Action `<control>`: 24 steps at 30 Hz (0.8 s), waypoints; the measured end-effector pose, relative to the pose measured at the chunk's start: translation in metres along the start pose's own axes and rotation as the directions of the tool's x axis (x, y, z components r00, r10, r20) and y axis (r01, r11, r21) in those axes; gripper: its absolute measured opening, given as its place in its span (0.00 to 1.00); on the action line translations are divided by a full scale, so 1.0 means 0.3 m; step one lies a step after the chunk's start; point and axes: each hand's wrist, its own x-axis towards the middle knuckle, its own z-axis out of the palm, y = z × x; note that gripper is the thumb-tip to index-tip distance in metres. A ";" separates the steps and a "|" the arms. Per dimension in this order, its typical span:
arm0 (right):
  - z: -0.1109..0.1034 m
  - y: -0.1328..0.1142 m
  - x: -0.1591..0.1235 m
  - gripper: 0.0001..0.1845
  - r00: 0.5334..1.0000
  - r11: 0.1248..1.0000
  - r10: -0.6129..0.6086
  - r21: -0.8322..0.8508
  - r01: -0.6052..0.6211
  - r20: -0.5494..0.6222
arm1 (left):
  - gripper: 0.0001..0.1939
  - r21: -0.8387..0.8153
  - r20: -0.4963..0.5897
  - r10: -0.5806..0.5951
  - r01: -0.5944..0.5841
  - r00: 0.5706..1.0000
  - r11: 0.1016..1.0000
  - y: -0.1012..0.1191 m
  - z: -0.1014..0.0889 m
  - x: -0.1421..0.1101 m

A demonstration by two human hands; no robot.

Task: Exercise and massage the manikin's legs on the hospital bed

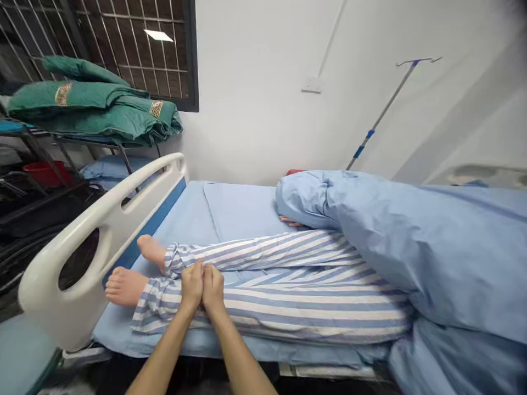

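Note:
A figure with doll-like feet [127,286] lies on the bed in blue-and-white striped trousers [296,304]. My left hand [191,285] and my right hand [213,286] are side by side over the lower legs, thumbs close together. The fingers of both are curled closed against or just above the striped cloth. Whether they pinch any fabric is hidden. A light blue quilt [391,236] is bunched over the figure's upper body, and a few fingertips [291,220] show from under its edge.
The bed's white footboard [105,236] rises at the left. An IV pole [387,107] stands beyond the quilt by the wall. Folded green bedding [102,107] lies on a rack under the barred window, with a red bucket [46,173] below. Quilt folds hang over the bed's near right side.

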 end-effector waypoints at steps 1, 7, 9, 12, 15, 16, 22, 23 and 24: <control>0.001 0.002 0.001 0.22 1.000 1.000 0.004 -0.005 -0.004 -0.007 | 0.20 0.029 -0.007 0.003 -0.003 1.000 1.000 -0.016 -0.001 -0.004; 0.003 -0.002 0.012 0.22 0.999 0.999 0.025 -0.044 -0.027 -0.043 | 0.22 0.207 0.055 0.101 -0.110 0.993 0.972 -0.068 -0.012 -0.010; -0.004 -0.014 0.020 0.22 0.999 0.995 0.025 -0.095 -0.027 -0.028 | 0.22 0.219 0.077 0.107 -0.121 0.991 0.968 -0.067 -0.015 -0.007; -0.026 -0.036 0.029 0.21 0.999 0.969 -0.010 -0.245 0.020 0.044 | 0.22 0.214 0.071 0.099 -0.112 0.993 0.970 -0.061 -0.018 -0.007; -0.056 -0.044 0.027 0.20 0.993 0.933 -0.052 -0.349 0.088 0.109 | 0.22 0.226 0.064 0.111 -0.123 0.992 0.966 -0.059 -0.016 -0.017; -0.065 -0.042 0.025 0.20 0.990 0.929 -0.064 -0.355 0.104 0.123 | 0.22 0.240 0.063 0.116 -0.128 0.991 0.962 -0.058 -0.015 -0.020; -0.084 -0.006 0.016 0.20 0.992 0.956 -0.090 -0.270 0.111 0.091 | 0.23 0.274 0.114 0.130 -0.157 0.985 0.949 -0.043 -0.001 -0.033; -0.085 -0.002 0.017 0.21 0.993 0.964 -0.088 -0.243 0.104 0.076 | 0.23 0.271 0.117 0.127 -0.155 0.985 0.950 -0.037 0.004 -0.034; -0.085 0.000 0.017 0.21 0.994 0.973 -0.084 -0.211 0.096 0.064 | 0.23 0.270 0.114 0.126 -0.153 0.985 0.951 -0.031 0.010 -0.035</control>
